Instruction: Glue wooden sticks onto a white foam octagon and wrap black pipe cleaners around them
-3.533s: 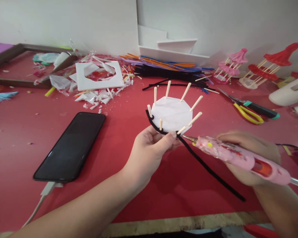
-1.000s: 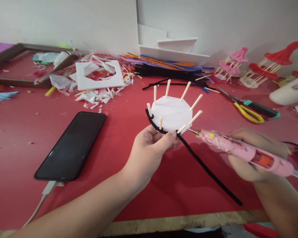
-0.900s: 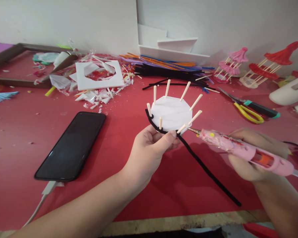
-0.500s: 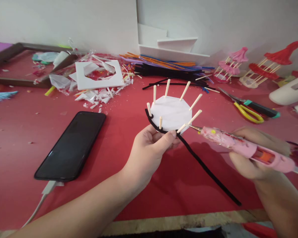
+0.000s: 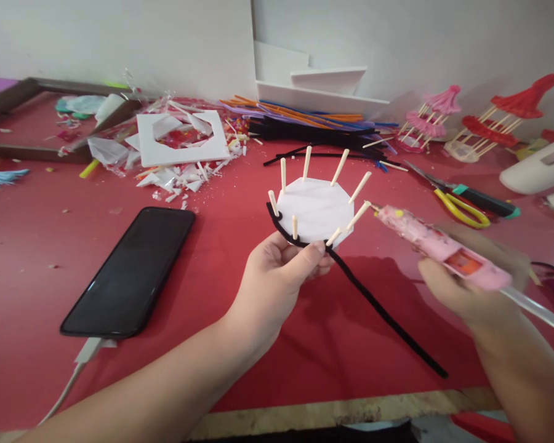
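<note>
My left hand (image 5: 277, 277) pinches the near edge of a white octagonal foam piece (image 5: 316, 206) with several short wooden sticks standing around its rim. A black pipe cleaner (image 5: 383, 314) runs along the piece's near rim under my thumb and trails down to the right over the red table. My right hand (image 5: 466, 289) grips a pink glue gun (image 5: 438, 246), blurred by motion. Its tip points left and sits beside a stick on the right rim, a little apart from the foam.
A black phone (image 5: 129, 271) on a white cable lies at the left. Foam scraps and a cut white sheet (image 5: 180, 138) lie behind it. A pile of coloured pipe cleaners (image 5: 314, 123), yellow-handled scissors (image 5: 461, 206) and finished pink and red stick models (image 5: 489, 123) stand at the back right.
My right hand has lifted the glue gun up and back to the right, so its tip has left the lower right rim. My left hand still holds the foam piece.
</note>
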### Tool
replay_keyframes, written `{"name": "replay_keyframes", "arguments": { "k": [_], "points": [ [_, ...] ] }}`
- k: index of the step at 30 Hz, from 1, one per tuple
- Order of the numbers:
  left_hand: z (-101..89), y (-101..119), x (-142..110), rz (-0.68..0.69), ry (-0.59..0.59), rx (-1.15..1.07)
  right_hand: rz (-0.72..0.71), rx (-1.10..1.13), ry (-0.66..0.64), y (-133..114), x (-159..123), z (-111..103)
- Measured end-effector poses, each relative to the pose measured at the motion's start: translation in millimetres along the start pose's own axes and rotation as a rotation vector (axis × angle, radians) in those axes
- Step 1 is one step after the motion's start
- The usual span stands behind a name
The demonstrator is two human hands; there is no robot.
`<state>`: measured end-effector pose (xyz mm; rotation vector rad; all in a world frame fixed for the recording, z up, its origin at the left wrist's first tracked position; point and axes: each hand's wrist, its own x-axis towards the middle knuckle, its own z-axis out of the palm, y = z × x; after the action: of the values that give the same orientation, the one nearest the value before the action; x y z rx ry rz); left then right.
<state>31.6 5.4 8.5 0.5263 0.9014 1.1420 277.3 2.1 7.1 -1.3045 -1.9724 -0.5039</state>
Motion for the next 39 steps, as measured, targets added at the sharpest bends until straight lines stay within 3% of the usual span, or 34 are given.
{"name": "replay_keyframes", "arguments": {
  "k": [2,6,15,18,20,22,23,24,26,29,32,39],
  "points": [
    [0.1,0,0,0.005,0.010,-0.002,0.078,-0.057,-0.128,3,0,2],
    [0.7,1,0,0.014,0.001,0.007,0.102,-0.063,-0.431,13,-2,7],
    [-0.7,0,-1,0.004,-0.005,0.016,0.154,-0.191,-0.635,22,-20,15],
    [-1.0,-1,-1,0.001,0.011,0.039,0.166,-0.212,-0.593,19,-13,11],
    [-1.3,-2,-1,0.005,0.015,0.073,0.199,-0.145,-0.441,12,-6,7],
    [-1.4,-3,-1,0.013,0.024,0.125,0.293,0.062,-0.209,1,-2,1],
    [-1.3,-4,0,0.019,0.025,0.150,0.362,0.216,-0.163,-6,-1,-2],
    [-1.0,-4,0,0.028,0.023,0.168,0.407,0.381,-0.177,-12,-1,-6],
    [0.1,-5,-1,0.047,0.017,0.188,0.384,0.649,-0.365,-23,-2,-11],
    [1.9,-5,-1,0.070,-0.005,0.216,0.241,0.711,-0.584,-36,-3,-17],
    [2.9,-5,-2,0.079,-0.025,0.250,0.170,0.565,-0.568,-43,-1,-19],
    [3.3,-6,-4,0.047,-0.048,0.222,0.183,0.375,-0.426,-41,5,-20]
  ]
}}
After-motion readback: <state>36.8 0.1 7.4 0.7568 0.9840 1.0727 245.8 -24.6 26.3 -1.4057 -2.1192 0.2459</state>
